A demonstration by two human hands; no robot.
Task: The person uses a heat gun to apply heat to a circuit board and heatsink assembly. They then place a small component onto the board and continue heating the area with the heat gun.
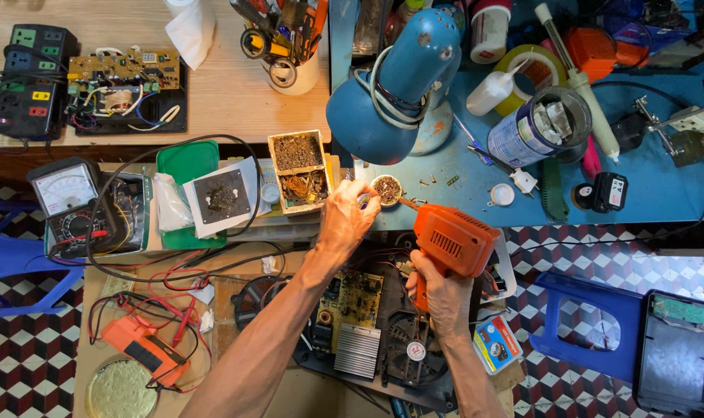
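near, an opened appliance [367, 325] lies with its circuit board and fan bare. above it the right hand [443, 298] is wrapped tight round the grip of an orange soldering gun [451, 244], its tip reaching into a small round tin [387, 190] on the blue surface [646, 193]. the left hand [346, 217] pinches closed at that tin's edge; what it grips i cannot tell. judging by this, the tip is only being dipped and board work remains. just left, a two-part box [299, 170] holds brownish scraps; farther right, a tipped can [537, 128] holds crumpled bits; far back, a cup [294, 73] is crammed with tools.

A wooden tabletop [220, 85] adjoins a blue tabletop [661, 186] above a red, white and black checkered floor [27, 364] with two blue stools [576, 310].
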